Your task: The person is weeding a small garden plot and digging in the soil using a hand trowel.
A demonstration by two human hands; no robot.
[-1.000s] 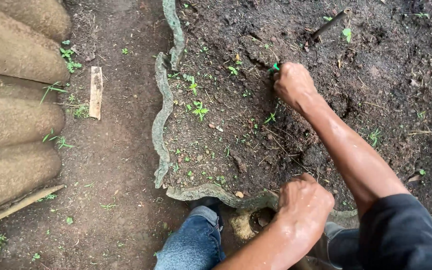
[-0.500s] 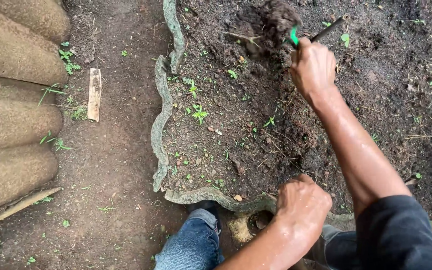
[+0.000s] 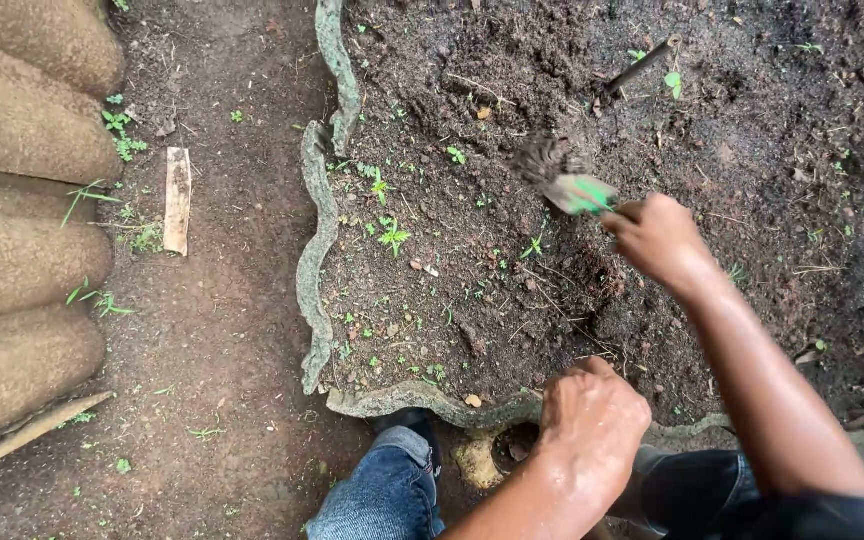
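My right hand [image 3: 657, 238] is shut on a small green hand rake [image 3: 572, 188], blurred from motion, its dirt-caked tines just above the dark soil of the garden bed [image 3: 472, 260]. My left hand [image 3: 592, 425] rests as a closed fist near the wavy stone edging [image 3: 407, 400] at the front of the bed, holding nothing that I can see. Small green weeds [image 3: 390, 235] grow in the soil left of the rake.
The scalloped edging [image 3: 317, 230] separates the bed from a bare dirt path [image 3: 222, 330]. Rounded stone steps [image 3: 22, 250] lie on the left, with a small wooden piece [image 3: 178, 200] beside them. A thin dark stick [image 3: 642, 65] lies in the soil at the back. My jeans knee [image 3: 387, 490] is below.
My right hand pulled the rake back toward me and to the left through the soil after reaching farther out. The left fist stayed in place.
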